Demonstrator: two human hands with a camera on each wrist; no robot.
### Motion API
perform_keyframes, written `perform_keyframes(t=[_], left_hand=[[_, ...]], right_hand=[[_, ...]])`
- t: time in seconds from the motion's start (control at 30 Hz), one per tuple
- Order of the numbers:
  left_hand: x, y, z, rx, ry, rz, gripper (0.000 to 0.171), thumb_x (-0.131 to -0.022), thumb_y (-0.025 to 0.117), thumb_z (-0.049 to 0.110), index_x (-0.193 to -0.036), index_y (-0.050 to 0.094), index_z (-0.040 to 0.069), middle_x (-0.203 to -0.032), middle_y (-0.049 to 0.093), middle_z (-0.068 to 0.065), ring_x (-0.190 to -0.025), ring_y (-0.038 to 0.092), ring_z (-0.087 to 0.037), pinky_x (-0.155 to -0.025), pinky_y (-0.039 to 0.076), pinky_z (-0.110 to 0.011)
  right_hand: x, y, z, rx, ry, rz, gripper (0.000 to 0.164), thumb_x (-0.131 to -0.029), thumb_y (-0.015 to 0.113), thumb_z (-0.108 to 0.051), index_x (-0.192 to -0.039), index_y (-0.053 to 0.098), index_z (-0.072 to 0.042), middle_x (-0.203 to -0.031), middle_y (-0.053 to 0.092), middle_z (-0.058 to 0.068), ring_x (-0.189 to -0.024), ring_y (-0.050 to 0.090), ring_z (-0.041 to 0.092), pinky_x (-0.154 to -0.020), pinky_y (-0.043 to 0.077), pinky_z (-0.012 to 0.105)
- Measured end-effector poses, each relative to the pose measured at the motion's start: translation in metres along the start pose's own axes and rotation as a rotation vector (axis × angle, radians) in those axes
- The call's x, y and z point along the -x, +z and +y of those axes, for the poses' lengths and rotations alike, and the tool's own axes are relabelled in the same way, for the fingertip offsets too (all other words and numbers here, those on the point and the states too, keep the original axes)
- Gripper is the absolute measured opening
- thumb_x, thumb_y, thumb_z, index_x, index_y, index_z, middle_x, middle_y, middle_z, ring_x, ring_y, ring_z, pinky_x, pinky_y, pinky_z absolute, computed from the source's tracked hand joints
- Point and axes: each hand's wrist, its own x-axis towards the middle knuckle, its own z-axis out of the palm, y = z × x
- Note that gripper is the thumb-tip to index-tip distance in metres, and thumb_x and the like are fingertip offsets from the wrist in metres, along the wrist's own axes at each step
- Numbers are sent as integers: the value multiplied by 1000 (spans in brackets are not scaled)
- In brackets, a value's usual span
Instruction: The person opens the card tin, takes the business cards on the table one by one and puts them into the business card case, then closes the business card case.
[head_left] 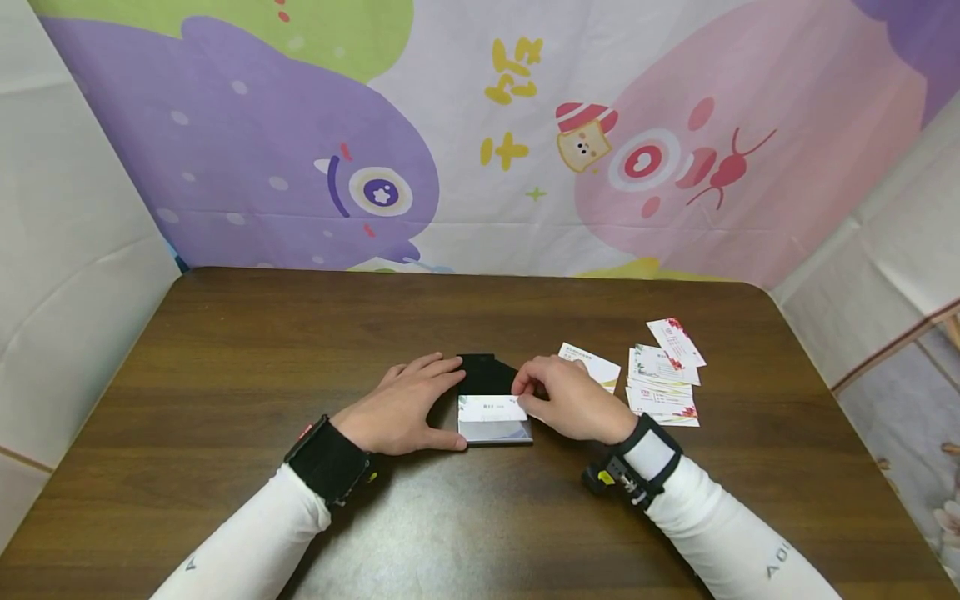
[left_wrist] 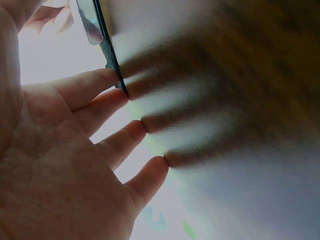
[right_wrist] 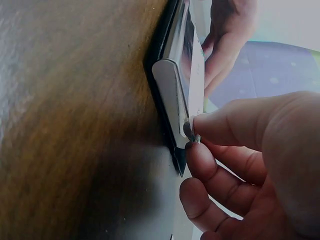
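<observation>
A business card holder [head_left: 495, 432] with a metal case and a black flap [head_left: 483, 377] lies unfolded on the table. A white business card [head_left: 487, 407] with small print lies across the case's far part. My right hand [head_left: 573, 400] pinches the card's right edge between thumb and forefinger, its other fingers curled. In the right wrist view this pinch sits at the far corner of the metal case [right_wrist: 167, 90]. My left hand [head_left: 405, 406] is spread along the holder's left side, thumb at the near corner, fingertips by the flap. The left wrist view shows those fingers [left_wrist: 150, 180] nearly straight.
Right of the holder, a white card [head_left: 596, 367] lies partly behind my right hand. Farther right are several overlapping printed cards [head_left: 663, 396], with a red-flowered card [head_left: 677, 342] at their back. A cartoon-print cloth [head_left: 480, 225] hangs behind the brown table [head_left: 300, 325].
</observation>
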Motion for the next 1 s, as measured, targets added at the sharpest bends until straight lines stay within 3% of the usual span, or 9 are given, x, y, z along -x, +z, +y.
perform_keyframes(t=[1.0], left_hand=[[1,-1,0,3,14,8,95,-81,68,67,-153,43,9,-160,31,-7,-148,19,-32,-110,23,-59]], right_hand=[[7,4,-1,37,3,-22,7,-92,69,-25,-98,68,-26,-93,56,-14,-91,53,9,-78,33,38]])
